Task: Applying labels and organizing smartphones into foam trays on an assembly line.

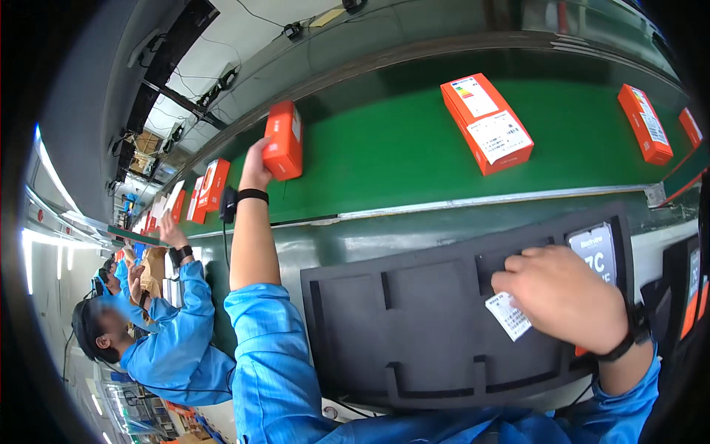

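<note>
My left hand (257, 166) reaches out over the green conveyor belt with its fingers on the side of an orange box (284, 144), which stands tilted at the belt's far part. Closed in a loose fist, my right hand (562, 292) hovers above a black foam tray (436, 325). A small white printed label (508, 316) pokes out from beneath its fingers. Partly covered by that hand, a flat device with a grey printed face (594, 248) lies in the tray's right compartment. The tray's other visible compartments hold nothing.
The green belt (370, 126) carries a labelled orange box (488, 122), a narrower orange box (646, 124) and several more at the left. A co-worker in blue (174, 355) works at the left. Another dark tray (677, 281) stands at the right edge.
</note>
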A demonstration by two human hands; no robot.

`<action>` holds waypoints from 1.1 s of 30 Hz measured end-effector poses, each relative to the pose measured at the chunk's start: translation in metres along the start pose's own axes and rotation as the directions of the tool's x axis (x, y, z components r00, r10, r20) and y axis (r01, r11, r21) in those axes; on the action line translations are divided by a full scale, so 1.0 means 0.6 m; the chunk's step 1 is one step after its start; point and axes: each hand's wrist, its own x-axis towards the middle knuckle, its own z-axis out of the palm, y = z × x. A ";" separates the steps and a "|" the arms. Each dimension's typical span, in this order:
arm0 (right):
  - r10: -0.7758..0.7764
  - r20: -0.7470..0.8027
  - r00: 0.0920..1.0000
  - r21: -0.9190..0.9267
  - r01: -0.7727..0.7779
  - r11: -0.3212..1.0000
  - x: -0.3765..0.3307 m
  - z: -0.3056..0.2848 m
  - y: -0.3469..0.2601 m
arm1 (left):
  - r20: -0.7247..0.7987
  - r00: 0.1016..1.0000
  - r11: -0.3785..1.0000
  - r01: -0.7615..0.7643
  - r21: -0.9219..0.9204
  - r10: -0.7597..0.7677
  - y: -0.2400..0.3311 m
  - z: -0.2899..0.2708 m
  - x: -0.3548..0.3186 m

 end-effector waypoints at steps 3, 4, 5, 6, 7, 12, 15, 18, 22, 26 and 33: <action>0.008 -0.023 1.000 0.085 -0.006 0.996 0.010 -0.001 0.010 | 0.097 0.981 0.974 0.182 -0.131 -0.170 0.023 0.007 -0.051; 0.028 -0.034 0.999 0.128 -0.024 0.991 0.017 -0.001 0.012 | -0.229 0.973 0.999 0.012 0.030 -0.004 0.027 0.021 -0.071; 0.017 -0.062 0.998 0.240 -0.002 0.971 0.023 -0.001 0.017 | -0.505 0.845 0.972 -0.066 0.225 0.174 0.028 0.043 -0.097; 0.031 -0.124 0.992 0.356 0.016 0.934 0.034 0.001 0.019 | -0.438 0.860 0.954 -0.163 0.252 0.262 0.037 0.068 -0.127; 0.043 -0.227 0.973 0.478 0.073 0.875 0.046 0.006 0.021 | -0.210 0.927 0.939 -0.263 0.221 0.310 0.042 0.100 -0.166; 0.321 -0.347 0.881 0.799 0.099 0.593 0.091 0.030 0.051 | 0.787 0.616 0.937 -0.298 0.181 0.044 0.014 0.287 -0.426; 0.375 -0.373 0.849 0.823 0.116 0.556 0.105 0.043 0.067 | 0.732 0.681 0.888 -0.336 0.313 -0.001 -0.018 0.368 -0.508; 0.414 -0.476 0.776 0.755 0.118 0.645 0.112 0.041 0.075 | 0.613 0.770 0.875 -0.407 0.260 0.176 -0.022 0.367 -0.460; 0.474 -0.619 0.626 0.610 0.003 0.792 0.110 0.026 0.081 | 0.060 0.855 0.822 -0.512 0.248 0.515 -0.017 0.263 -0.292; 0.445 -0.613 0.653 0.594 0.009 0.805 0.099 0.015 0.083 | -0.180 0.885 0.856 -0.336 0.394 0.430 -0.053 0.157 -0.194; 0.408 -0.619 0.671 0.504 -0.059 0.862 0.099 0.015 0.073 | -0.311 0.655 0.419 -0.009 0.908 0.688 -0.083 0.138 -0.135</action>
